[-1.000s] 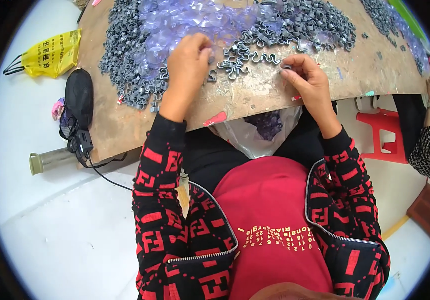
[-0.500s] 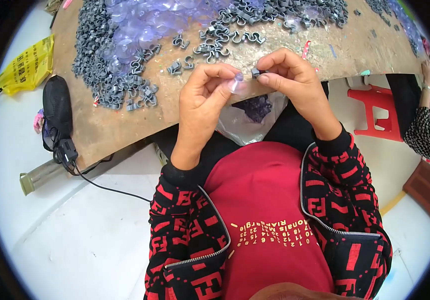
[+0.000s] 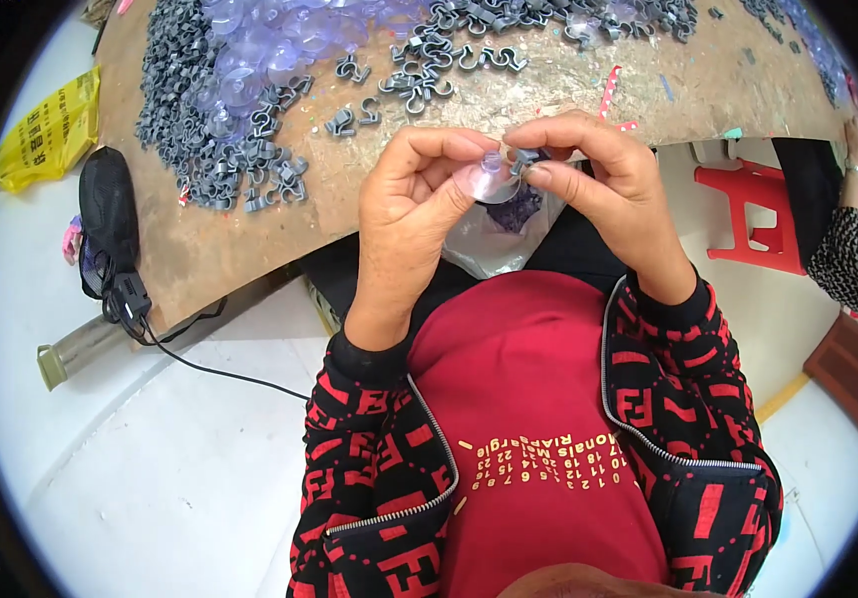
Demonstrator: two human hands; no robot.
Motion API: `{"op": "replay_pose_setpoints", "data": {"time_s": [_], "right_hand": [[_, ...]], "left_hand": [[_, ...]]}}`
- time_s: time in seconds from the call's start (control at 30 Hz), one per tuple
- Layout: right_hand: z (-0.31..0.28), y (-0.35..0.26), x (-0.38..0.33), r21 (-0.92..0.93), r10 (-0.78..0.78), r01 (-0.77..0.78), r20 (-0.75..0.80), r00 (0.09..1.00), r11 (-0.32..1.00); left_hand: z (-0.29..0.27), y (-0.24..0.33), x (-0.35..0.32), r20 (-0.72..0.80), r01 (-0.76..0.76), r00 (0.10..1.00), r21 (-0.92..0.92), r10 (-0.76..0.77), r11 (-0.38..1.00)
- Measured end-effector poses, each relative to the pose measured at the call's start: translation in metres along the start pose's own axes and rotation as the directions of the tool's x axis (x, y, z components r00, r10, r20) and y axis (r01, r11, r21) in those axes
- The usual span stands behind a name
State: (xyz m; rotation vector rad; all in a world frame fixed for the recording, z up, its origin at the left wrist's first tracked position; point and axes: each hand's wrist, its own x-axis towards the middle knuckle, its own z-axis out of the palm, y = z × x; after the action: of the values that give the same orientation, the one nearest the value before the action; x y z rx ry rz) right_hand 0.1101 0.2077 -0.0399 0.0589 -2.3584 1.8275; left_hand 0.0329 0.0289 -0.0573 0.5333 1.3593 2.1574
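Note:
My left hand point(image 3: 414, 204) pinches a clear suction cup point(image 3: 494, 182) between thumb and fingertips, its knob turned to the right. In my right hand point(image 3: 603, 174) a small grey plastic clip point(image 3: 520, 159) is held between thumb and forefinger. Clip and suction cup meet over the table's near edge; whether they are joined I cannot tell. A heap of purplish clear suction cups point(image 3: 274, 45) lies at the far left of the table. Grey clips point(image 3: 174, 100) are piled around it, and more loose clips point(image 3: 427, 65) lie beyond my hands.
Below my hands a clear plastic bag point(image 3: 494, 249) hangs at the edge of the brown table point(image 3: 239, 244), with purple pieces inside. A yellow bag point(image 3: 48, 130), a black corded device point(image 3: 112, 214) and a red stool point(image 3: 748, 204) stand around. Another person's hand point(image 3: 857, 140) is at right.
My hands have come together, bringing the suction cup and the grey clip against each other. The cup has tilted so its disc faces me more.

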Motion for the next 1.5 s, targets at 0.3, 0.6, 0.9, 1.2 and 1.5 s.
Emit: {"op": "replay_pose_setpoints", "data": {"time_s": [0.3, 0.6, 0.9, 1.2, 1.5], "right_hand": [[0.003, -0.006, -0.007, 0.362, 0.187, -0.135, -0.113, 0.976, 0.922], [0.011, 0.002, -0.008, 0.444, 0.13, -0.044, -0.166, 0.977, 0.895], [0.008, 0.001, -0.007, 0.197, 0.034, 0.002, -0.176, 0.984, 0.98], [0.008, 0.008, -0.005, 0.021, -0.123, 0.129, -0.164, 0.979, 0.991], [0.001, 0.001, 0.001, -0.287, -0.399, 0.358, -0.098, 0.912, 0.889]], "left_hand": [[0.007, 0.007, -0.004, 0.063, -0.237, 0.967, 0.578, 0.248, 0.781], [0.011, -0.001, -0.004, 0.03, 0.305, 0.949, -0.322, -0.312, 0.896], [0.008, -0.003, -0.005, 0.108, 0.402, 0.912, -0.433, -0.396, 0.807], [0.003, -0.012, -0.007, 0.27, 0.537, 0.836, -0.58, -0.478, 0.612], [0.003, -0.01, -0.007, 0.288, 0.542, 0.836, -0.571, -0.467, 0.617]]}}
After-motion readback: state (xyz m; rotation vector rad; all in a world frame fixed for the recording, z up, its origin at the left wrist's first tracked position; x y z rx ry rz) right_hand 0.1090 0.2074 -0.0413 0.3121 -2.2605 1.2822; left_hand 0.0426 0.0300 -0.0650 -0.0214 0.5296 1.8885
